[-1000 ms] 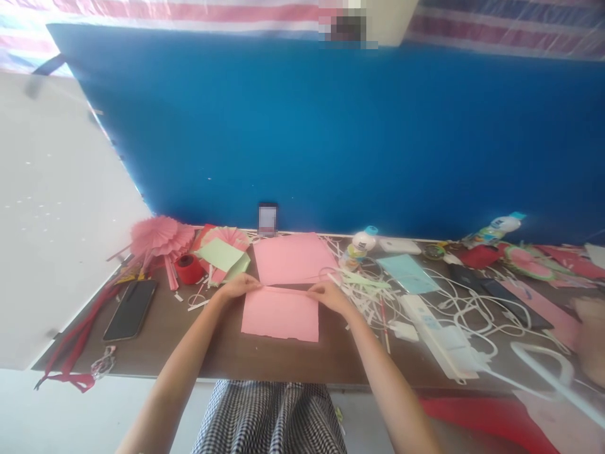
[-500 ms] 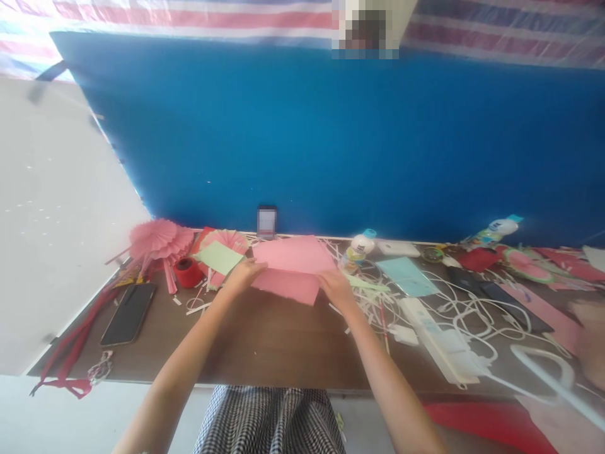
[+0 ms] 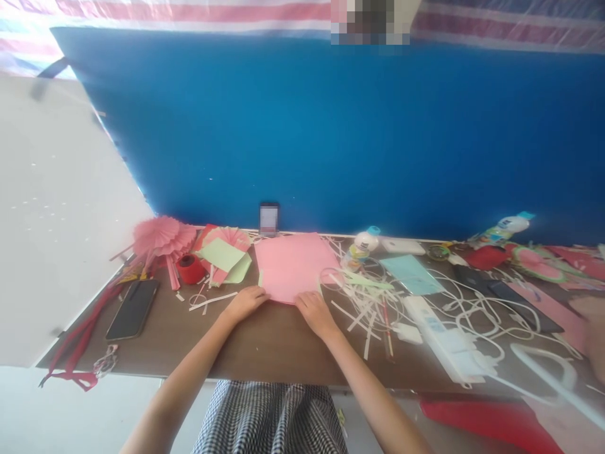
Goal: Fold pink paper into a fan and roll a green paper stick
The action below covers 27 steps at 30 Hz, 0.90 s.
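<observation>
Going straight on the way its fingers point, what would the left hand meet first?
The pink paper: the left hand's fingertips seem to touch its near edge. Farther along, the right hand's fingers may lie close to that line, though depth is hard to judge.

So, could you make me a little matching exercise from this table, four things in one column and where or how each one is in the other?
Things:
1. Pink paper
2. Red roll
3. Light-blue sheet
4. White power strip

Places and states:
A. Between the pink pleated fan and the pale green paper
B. Has white plugs on it
C. Fingers of the left hand and right hand at its near edge
D. Lies by the far end of the power strip

Right pairs: 1-C, 2-A, 3-D, 4-B
</observation>
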### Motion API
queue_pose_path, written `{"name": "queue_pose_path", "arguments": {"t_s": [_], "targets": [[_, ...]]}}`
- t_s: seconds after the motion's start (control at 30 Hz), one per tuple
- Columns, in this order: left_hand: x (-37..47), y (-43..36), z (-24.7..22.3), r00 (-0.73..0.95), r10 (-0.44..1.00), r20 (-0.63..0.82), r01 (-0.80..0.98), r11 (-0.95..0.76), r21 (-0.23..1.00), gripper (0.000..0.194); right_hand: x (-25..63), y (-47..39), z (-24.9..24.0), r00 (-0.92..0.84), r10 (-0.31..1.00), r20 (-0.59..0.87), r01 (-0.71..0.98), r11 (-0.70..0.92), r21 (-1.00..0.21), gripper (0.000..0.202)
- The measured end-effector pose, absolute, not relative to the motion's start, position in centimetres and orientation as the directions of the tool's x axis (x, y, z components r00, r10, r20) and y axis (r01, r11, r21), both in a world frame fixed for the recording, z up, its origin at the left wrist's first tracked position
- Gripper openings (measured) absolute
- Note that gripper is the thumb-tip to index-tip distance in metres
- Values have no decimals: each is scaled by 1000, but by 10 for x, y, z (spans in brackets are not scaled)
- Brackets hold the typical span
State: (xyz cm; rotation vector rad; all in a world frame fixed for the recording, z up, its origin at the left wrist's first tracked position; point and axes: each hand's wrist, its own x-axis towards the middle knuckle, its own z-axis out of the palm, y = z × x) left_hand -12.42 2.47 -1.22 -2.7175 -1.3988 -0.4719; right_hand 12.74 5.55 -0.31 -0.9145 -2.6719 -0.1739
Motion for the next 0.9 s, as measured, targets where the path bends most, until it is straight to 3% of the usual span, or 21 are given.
{"name": "queue_pose_path", "arguments": {"t_s": [0.43,0.9], "targets": [[-99,27,-6,649,729,218,752,-658,-37,19,127,61,-23,-776,521,356,562,827,14,22],[-120,32,5,408,908,99,871,-419,257,35,154,75,-20,-657,704,269,700,703,-130,30]]}}
